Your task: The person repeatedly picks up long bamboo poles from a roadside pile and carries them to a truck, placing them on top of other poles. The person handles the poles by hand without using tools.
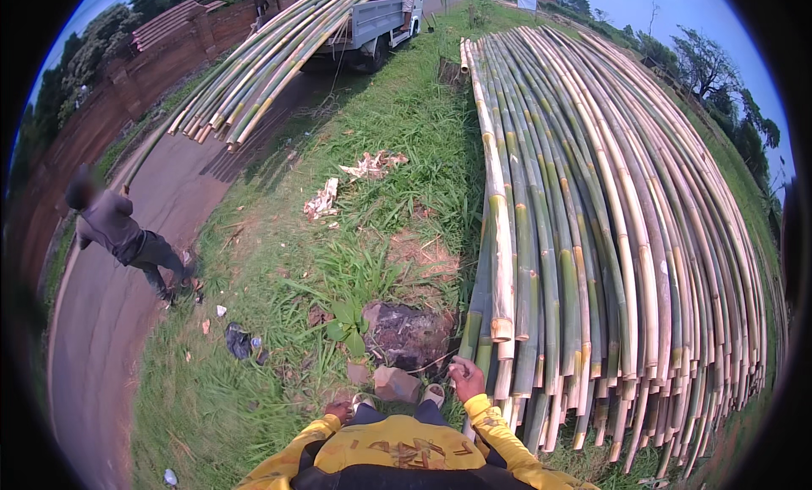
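A large stack of long bamboo poles (584,261), green to pale tan, lies on the grass to my right with its cut ends toward me. Beside the near left corner of that stack is my right hand (467,378), its fingers bent in by the end of a green pole (470,333). A thin pale strand runs leftward close to these fingers; whether they grip it or the pole, I cannot make out. Low by my left thigh hangs my left hand (340,410), apart from the bamboo, its fingers too small and dark to read.
Just ahead of my feet lie a dark charred log (409,336) and a reddish stone (396,384). At left, a person (114,228) on the road holds a pole's end near a truck (376,24) loaded with overhanging bamboo (254,75). A black plastic scrap (238,341) lies in the grass.
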Motion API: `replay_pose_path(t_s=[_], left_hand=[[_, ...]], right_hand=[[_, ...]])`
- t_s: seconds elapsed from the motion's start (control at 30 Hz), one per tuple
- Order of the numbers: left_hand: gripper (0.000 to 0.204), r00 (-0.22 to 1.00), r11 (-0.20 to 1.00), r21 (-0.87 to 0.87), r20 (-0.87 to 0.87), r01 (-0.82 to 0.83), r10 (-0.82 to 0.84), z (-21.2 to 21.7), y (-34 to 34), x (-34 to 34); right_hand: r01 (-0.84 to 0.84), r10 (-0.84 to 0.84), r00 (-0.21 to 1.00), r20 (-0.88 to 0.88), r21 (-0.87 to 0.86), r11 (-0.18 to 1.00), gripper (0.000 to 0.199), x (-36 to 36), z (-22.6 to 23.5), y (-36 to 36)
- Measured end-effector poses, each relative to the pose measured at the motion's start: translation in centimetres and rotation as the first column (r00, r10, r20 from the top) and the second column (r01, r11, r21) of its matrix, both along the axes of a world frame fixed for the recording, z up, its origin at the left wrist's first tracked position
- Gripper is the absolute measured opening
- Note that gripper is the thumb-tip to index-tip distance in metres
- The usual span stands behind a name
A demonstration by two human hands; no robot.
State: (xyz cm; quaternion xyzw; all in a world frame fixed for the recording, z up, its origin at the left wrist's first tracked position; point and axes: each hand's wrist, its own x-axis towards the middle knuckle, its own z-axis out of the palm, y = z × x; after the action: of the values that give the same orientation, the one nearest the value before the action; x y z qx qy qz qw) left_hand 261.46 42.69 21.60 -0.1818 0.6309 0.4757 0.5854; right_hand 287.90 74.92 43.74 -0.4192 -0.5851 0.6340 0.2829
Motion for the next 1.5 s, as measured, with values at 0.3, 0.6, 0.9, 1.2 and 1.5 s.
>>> replay_pose_path(t_s=[0.3, 0.6, 0.9, 1.2, 1.5], left_hand=[[0.026, 0.986, 0.980, 0.124, 0.046, 0.154, -0.161, -0.5, -0.2, -4.8], [0.056, 0.679, 0.803, 0.552, 0.680, -0.225, -0.277, -3.6, -1.2, -8.6], [0.042, 0.971, 0.973, 0.062, 0.084, 0.220, -0.225, 0.1, 3.4, -7.4], [0.031, 0.981, 0.987, -0.021, -0.106, 0.160, -0.161, 4.1, 6.9, -4.6], [0.044, 0.960, 0.966, -0.056, -0.107, 0.254, -0.259, 3.9, 6.7, -3.4]], right_hand=[[0.107, -0.109, 0.991, 0.074, 0.022, 0.994, 0.035, -1.9, 0.7, -1.1], [0.181, -0.178, 0.982, 0.061, -0.053, 0.982, 0.031, -1.0, -2.1, -3.6], [0.288, -0.288, 0.957, 0.014, -0.001, 0.957, 0.035, 1.7, 3.3, 2.8], [0.653, -0.670, 0.742, -0.017, -0.207, 0.729, 0.037, 11.5, -1.0, 15.7], [0.637, -0.666, 0.734, 0.134, -0.474, 0.607, 0.039, 12.6, -7.3, 16.6]])
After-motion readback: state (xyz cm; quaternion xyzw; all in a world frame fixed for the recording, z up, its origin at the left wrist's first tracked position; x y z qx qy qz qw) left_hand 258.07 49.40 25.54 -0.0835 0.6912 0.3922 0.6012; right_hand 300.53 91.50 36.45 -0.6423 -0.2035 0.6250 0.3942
